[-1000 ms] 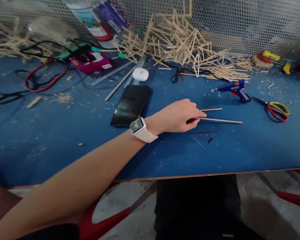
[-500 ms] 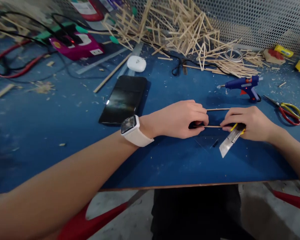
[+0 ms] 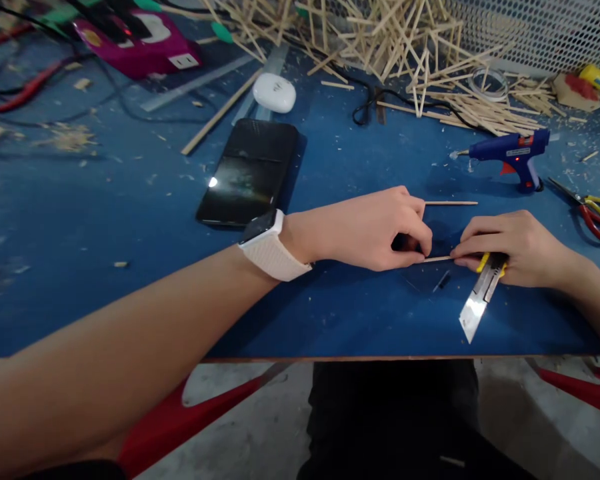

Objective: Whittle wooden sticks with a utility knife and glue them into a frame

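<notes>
My left hand, with a pale watch band at the wrist, pinches one end of a thin wooden stick low over the blue table. The stick's other end is in the fingertips of my right hand. That same hand also keeps hold of a utility knife, its blade out and pointing down toward the table's front edge. A second wooden stick lies farther back, its left end hidden behind my left hand. A small dark piece rests just in front of the pinched stick.
Behind my right hand stands a blue glue gun, with scissors to its right. A black phone and a white case lie left. Loose sticks heap against the mesh panel. A magenta power strip sits back left.
The view has shifted a little. My right hand has come nearer the table's front than the rear stick, whose right end now shows free. The knife blade points more steeply downward.
</notes>
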### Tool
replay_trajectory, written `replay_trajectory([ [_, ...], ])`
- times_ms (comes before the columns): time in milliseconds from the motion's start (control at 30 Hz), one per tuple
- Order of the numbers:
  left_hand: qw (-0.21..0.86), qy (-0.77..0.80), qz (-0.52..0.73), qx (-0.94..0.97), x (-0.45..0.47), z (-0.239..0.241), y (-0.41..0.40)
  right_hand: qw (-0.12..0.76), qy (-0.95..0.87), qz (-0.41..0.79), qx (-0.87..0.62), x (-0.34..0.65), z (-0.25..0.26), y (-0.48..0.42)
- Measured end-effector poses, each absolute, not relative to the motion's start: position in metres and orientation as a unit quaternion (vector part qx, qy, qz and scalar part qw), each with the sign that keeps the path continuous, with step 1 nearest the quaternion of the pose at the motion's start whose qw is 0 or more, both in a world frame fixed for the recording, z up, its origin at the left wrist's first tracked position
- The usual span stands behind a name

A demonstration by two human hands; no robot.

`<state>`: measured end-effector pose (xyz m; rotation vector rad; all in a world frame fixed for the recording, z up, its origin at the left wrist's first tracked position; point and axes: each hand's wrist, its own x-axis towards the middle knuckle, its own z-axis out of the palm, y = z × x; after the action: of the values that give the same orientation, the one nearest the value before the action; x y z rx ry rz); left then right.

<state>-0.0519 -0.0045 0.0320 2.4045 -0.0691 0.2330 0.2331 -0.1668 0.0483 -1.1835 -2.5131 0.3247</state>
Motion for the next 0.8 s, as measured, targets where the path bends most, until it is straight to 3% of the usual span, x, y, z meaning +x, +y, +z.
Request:
replay_trajectory([
  [800, 0.381, -0.032, 0.076, 0.921, -0.0491, 0.0337, -0.0034, 0.174, -0.883, 0.139, -0.412, 0.2334, 0.0463, -0.1659],
])
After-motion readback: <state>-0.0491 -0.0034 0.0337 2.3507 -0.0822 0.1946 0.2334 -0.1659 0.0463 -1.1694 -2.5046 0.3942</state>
